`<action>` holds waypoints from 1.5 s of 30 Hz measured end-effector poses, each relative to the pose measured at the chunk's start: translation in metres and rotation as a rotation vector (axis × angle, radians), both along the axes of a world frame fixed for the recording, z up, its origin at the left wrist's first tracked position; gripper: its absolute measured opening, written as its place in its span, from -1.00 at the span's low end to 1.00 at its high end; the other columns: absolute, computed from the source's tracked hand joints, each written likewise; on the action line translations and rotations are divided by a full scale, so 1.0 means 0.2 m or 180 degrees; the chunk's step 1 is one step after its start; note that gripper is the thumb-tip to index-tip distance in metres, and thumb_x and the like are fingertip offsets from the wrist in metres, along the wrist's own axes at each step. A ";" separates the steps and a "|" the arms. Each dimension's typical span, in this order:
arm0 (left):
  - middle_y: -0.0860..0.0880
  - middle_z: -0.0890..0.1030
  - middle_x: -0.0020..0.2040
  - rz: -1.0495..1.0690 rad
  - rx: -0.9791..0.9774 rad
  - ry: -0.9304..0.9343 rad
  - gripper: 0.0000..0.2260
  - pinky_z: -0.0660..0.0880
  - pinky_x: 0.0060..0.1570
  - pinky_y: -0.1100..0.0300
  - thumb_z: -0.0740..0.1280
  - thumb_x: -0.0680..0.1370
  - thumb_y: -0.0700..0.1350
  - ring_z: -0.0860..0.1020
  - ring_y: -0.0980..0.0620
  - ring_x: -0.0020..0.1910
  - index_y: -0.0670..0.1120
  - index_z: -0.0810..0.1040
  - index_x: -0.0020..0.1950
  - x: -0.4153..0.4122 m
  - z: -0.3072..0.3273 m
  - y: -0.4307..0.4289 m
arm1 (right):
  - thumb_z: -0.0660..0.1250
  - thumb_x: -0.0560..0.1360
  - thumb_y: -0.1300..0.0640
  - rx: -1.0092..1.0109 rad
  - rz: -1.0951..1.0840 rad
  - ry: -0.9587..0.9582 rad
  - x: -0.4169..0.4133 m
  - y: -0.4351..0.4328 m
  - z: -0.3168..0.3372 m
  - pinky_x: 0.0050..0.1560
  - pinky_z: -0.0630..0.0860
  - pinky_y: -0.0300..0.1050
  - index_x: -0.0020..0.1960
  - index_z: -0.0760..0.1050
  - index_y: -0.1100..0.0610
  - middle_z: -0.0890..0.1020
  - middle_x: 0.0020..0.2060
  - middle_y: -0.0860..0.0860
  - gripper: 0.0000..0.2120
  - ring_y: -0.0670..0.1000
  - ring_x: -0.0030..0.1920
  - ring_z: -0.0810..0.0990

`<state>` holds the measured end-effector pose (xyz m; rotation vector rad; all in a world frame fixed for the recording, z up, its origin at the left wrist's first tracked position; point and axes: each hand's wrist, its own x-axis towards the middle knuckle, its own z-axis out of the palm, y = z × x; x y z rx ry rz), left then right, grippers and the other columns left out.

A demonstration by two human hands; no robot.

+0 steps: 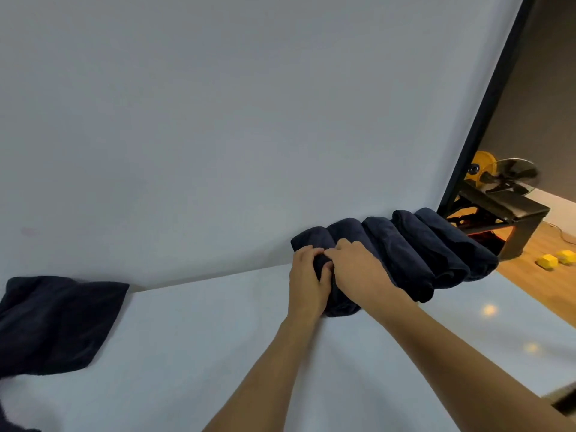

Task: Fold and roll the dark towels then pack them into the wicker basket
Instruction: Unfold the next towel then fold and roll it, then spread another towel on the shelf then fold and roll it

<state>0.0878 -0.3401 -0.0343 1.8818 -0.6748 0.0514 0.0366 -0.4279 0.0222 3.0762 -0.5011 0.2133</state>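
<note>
Dark rolled towel [324, 266] gripped by left hand [307, 282], right hand [358, 266]; fingers curled, seemingly closed.

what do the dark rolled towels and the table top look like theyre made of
Rolled towels: soft, matte navy fabric, likely terry or microfibre; they absorb light, bulge plumply and dent under both hands, left hand, right hand.
Table top: smooth, hard, pale surface, perhaps laminate; it mirrors round ceiling lights near its right edge, so semi-glossy.
</note>
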 end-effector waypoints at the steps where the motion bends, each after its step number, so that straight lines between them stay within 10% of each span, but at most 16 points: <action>1: -0.01 0.48 0.20 0.0073 -0.0010 -0.0053 -0.84 0.41 0.15 0.25 0.29 0.59 -0.15 0.46 0.15 0.10 -0.10 0.52 0.16 0.00 -0.03 -0.01 | 0.12 0.61 0.16 -0.0075 0.0024 0.0057 0.00 0.00 -0.02 -0.16 0.37 -0.12 0.30 0.41 0.05 0.43 0.11 0.03 -0.72 0.02 0.04 0.38; 5: 0.03 0.53 0.06 0.0239 0.0506 -0.0226 -0.84 0.40 -0.01 0.17 0.14 0.63 -0.06 0.47 0.07 -0.01 -0.07 0.48 0.07 -0.01 -0.04 0.01 | 0.09 0.63 0.10 -0.0432 0.0172 0.0127 0.00 0.01 -0.08 0.06 0.42 -0.09 0.29 0.40 0.07 0.42 0.18 0.03 -0.73 0.05 0.13 0.40; 9: -0.06 0.42 0.42 -0.0462 0.1203 -0.0280 -0.68 0.33 0.32 -0.11 0.08 0.66 -0.02 0.38 -0.08 0.38 -0.02 0.36 0.39 0.00 -0.01 0.12 | 0.15 0.60 0.09 -0.0851 0.0103 0.0176 0.03 0.06 -0.03 0.00 0.36 -0.11 0.21 0.45 0.07 0.43 0.15 0.03 -0.78 0.06 0.12 0.41; 12: -0.07 0.60 0.11 -0.0530 0.0948 -0.0176 -0.74 0.50 0.07 -0.15 0.15 0.59 -0.06 0.56 -0.09 0.06 -0.07 0.45 0.25 0.00 0.08 0.29 | 0.23 0.53 0.16 -0.0974 0.0300 -0.0108 0.10 0.19 0.02 0.05 0.39 -0.06 0.21 0.46 0.09 0.46 0.16 0.06 -0.74 0.09 0.15 0.43; 16: -0.16 0.64 0.13 0.0107 0.1022 -0.0207 -0.74 0.53 0.10 -0.03 0.27 0.54 -0.25 0.59 -0.15 0.10 -0.21 0.55 0.22 0.09 0.24 0.67 | 0.26 0.44 0.32 -0.0082 0.1223 -0.0462 0.23 0.53 0.05 0.05 0.45 0.01 0.34 0.45 0.13 0.52 0.13 0.09 -0.53 0.14 0.11 0.49; 28: -0.10 0.51 0.17 0.2314 0.3761 0.0016 -0.68 0.42 0.08 0.02 0.36 0.53 -0.07 0.43 -0.14 0.21 -0.07 0.41 0.25 0.35 0.28 1.95 | 0.24 0.60 0.01 0.1240 0.2482 0.0217 0.54 1.60 -0.12 0.05 0.53 0.00 0.35 0.40 0.05 0.53 0.14 0.02 -0.66 0.05 0.05 0.55; 37: -0.07 0.53 -0.16 0.2284 0.3020 -0.0599 -0.91 0.41 -0.26 0.08 0.23 0.57 -0.21 0.50 -0.07 -0.11 -0.10 0.44 -0.13 0.42 0.27 1.99 | 0.25 0.59 0.04 0.1633 0.2044 -0.0356 0.72 1.82 -0.12 -0.16 0.52 0.01 0.26 0.33 0.13 0.61 -0.07 0.04 -0.70 0.09 -0.10 0.59; 45: 0.00 0.64 -0.12 0.2081 0.1513 -0.0921 -0.87 0.51 -0.03 0.02 0.30 0.57 -0.09 0.55 -0.03 -0.09 -0.06 0.63 -0.01 0.47 0.61 1.92 | 0.25 0.54 0.11 0.2281 0.2080 -0.1166 0.77 1.66 0.22 -0.19 0.48 -0.10 -0.06 0.42 0.11 0.57 -0.21 -0.02 -0.93 0.02 -0.20 0.55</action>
